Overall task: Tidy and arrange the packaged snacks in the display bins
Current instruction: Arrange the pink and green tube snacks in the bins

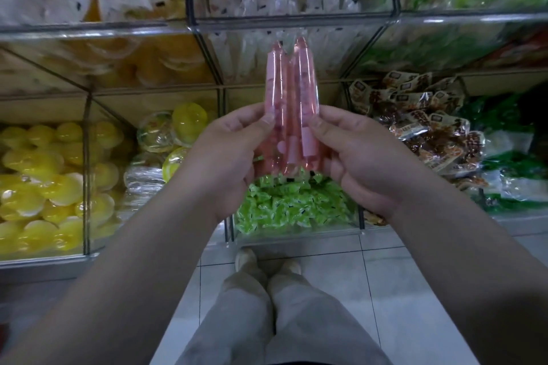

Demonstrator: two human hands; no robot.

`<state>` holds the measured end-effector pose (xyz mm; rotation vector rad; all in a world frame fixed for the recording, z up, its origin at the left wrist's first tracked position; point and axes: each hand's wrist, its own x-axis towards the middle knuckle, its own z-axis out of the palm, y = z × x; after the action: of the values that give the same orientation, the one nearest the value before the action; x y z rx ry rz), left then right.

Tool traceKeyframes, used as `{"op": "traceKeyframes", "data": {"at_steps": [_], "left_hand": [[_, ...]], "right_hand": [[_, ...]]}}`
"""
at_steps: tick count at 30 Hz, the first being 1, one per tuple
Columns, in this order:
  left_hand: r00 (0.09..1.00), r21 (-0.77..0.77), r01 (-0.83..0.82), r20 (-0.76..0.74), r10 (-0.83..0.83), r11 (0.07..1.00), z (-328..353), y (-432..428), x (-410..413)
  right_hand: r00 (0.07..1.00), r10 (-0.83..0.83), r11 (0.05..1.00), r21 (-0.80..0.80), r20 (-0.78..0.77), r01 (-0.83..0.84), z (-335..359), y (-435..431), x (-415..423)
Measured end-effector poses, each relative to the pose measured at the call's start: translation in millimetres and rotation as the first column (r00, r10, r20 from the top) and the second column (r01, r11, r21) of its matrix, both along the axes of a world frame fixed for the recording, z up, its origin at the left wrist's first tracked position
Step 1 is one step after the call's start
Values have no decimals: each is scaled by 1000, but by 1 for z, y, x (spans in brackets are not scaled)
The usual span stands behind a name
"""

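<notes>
both hands hold a bunch of pink tubes [292, 104] upright between them, left hand [228, 154] and right hand [355, 154] each with thumb and fingers curled on the lower half; below the fingers sits the bin of green candies [293, 204].

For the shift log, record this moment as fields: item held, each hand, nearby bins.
item held: pink tubes, several, upright between both hands
left hand: grips the tubes' left side
right hand: grips the tubes' right side
bin below hands: green packets
bins at left: yellow jelly cups
bin at right: brown snack packets
</notes>
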<state>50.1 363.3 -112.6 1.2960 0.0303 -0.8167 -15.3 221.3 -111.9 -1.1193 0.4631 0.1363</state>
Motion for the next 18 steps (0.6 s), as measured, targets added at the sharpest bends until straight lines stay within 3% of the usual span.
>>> {"op": "traceKeyframes", "data": {"at_steps": [18], "left_hand": [[981,-136,19,193,8,990,77,-15,58]], "right_hand": [[975,-105,994,10,193,105,78,-11,52]]}}
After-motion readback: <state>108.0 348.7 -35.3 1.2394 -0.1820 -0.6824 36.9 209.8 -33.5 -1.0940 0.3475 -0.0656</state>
